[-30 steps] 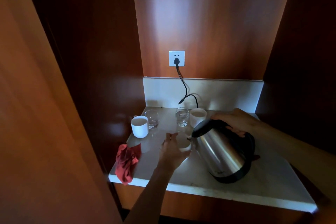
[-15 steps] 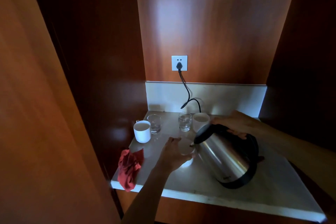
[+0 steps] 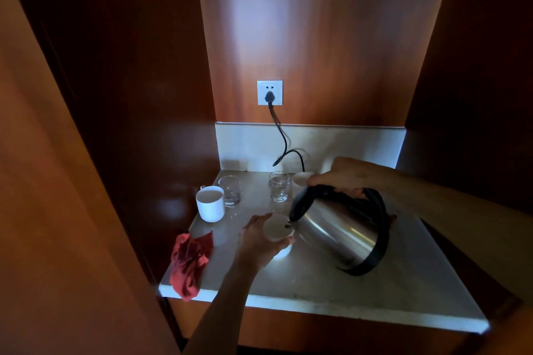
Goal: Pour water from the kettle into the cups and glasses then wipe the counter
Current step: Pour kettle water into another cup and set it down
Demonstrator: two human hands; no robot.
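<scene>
Kettle [image 3: 340,228] tilted steeper than second earlier, spout now over cup [image 3: 277,229] rim, above mid-counter [image 3: 375,291]. Right hand [image 3: 343,176] clamped round black handle. Left hand [image 3: 258,245] wrapped round cup, as before. Mug [image 3: 210,203], two glasses [image 3: 230,190] [image 3: 279,186], second cup [image 3: 301,177] unmoved behind. Red cloth [image 3: 189,264] unmoved at left edge.
</scene>
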